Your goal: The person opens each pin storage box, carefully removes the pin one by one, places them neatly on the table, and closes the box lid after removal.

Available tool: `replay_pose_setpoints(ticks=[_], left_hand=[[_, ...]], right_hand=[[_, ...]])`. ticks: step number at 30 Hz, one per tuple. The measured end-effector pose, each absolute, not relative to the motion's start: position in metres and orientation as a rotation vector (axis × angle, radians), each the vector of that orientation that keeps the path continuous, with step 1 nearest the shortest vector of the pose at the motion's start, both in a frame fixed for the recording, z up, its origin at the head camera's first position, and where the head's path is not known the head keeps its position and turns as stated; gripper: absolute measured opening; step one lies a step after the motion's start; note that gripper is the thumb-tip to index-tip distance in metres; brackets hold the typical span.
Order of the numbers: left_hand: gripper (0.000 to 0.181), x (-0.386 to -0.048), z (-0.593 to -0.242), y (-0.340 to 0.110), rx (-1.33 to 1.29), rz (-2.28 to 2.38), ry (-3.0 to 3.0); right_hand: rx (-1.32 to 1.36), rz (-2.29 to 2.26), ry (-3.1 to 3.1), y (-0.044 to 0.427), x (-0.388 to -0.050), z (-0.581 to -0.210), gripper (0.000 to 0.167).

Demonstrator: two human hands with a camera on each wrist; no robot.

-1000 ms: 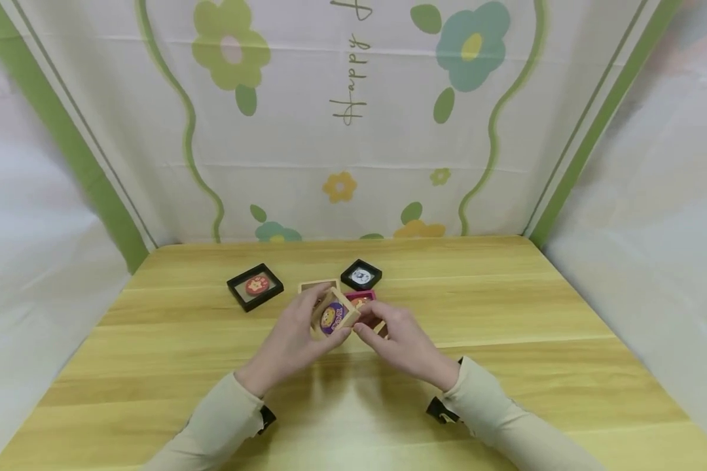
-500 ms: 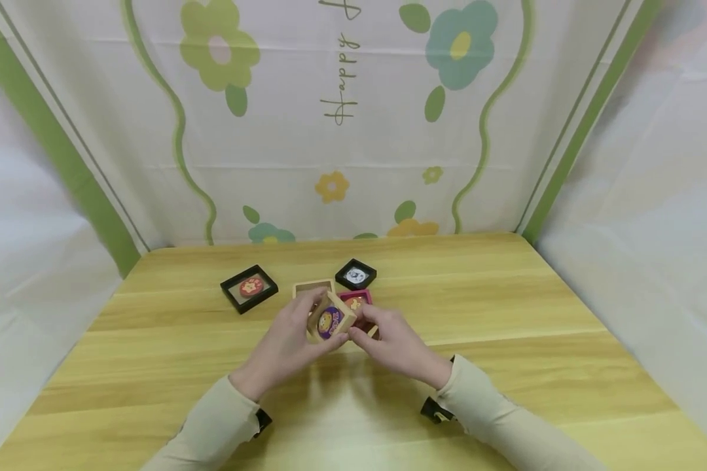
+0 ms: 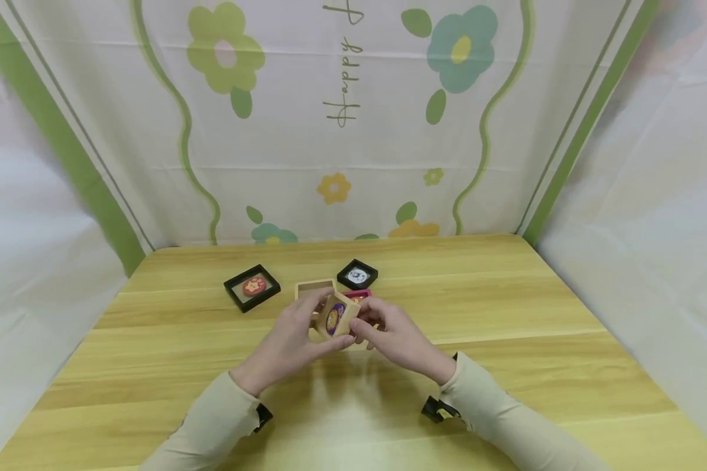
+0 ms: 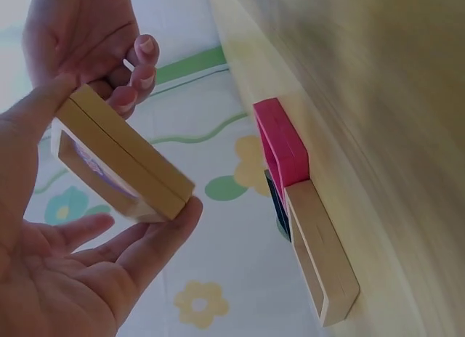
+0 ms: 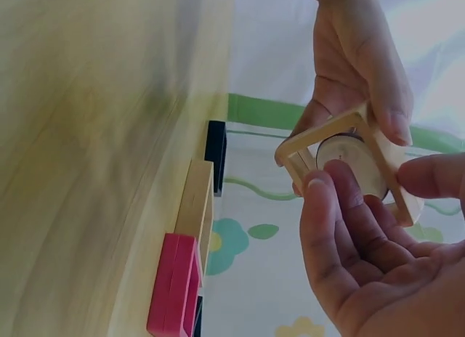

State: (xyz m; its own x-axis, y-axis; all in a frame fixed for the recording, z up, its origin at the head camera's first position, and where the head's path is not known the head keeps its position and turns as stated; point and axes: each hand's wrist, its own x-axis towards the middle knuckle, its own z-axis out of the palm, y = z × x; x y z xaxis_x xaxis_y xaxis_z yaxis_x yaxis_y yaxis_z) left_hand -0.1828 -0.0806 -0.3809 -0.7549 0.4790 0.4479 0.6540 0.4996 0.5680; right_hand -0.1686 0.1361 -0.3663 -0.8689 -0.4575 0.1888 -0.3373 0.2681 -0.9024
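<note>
A small beige display frame [image 3: 349, 320] is held up off the table, with a purple round badge [image 3: 334, 318] behind its clear window. My left hand [image 3: 291, 337] grips its edges between thumb and fingers. On the other side, my right hand [image 3: 402, 339] has its thumb on the frame's edge and its fingertips at the back. The right wrist view shows those fingertips against the back of the frame [image 5: 330, 128], over the badge's pale reverse. Behind the hands lie a second beige frame [image 4: 327, 250] and a pink frame [image 5: 173, 286], both partly hidden in the head view.
Two black frames lie farther back on the wooden table [image 3: 507, 314]: one with a red badge [image 3: 262, 300] to the left, one with a white badge [image 3: 353, 286] near the pink frame. A flower-printed cloth [image 3: 283, 150] rises behind the table's far edge.
The held frame has turned, so its window now appears narrower from the head. My right thumb and fingers have shifted on its right edge. The frames on the table stay put.
</note>
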Motion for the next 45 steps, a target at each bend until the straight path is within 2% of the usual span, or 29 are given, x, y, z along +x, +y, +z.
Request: replay_pose_setpoints(ticks=[12, 27, 45], left_hand=[[0.082, -0.176, -0.379, -0.074, -0.957, -1.009, -2.563], [0.081, -0.172, -0.379, -0.077, -1.012, -0.934, -2.560], [0.080, -0.173, -0.379, -0.076, -0.961, -0.954, -2.568]], right_hand=[[-0.759, -1.773, 2.199, 0.144, -0.173, -0.385, 0.020], [-0.744, -1.895, 2.141, 0.136, -0.172, -0.387, 0.019], [-0.681, -1.969, 2.037, 0.132, -0.174, -0.386, 0.017]])
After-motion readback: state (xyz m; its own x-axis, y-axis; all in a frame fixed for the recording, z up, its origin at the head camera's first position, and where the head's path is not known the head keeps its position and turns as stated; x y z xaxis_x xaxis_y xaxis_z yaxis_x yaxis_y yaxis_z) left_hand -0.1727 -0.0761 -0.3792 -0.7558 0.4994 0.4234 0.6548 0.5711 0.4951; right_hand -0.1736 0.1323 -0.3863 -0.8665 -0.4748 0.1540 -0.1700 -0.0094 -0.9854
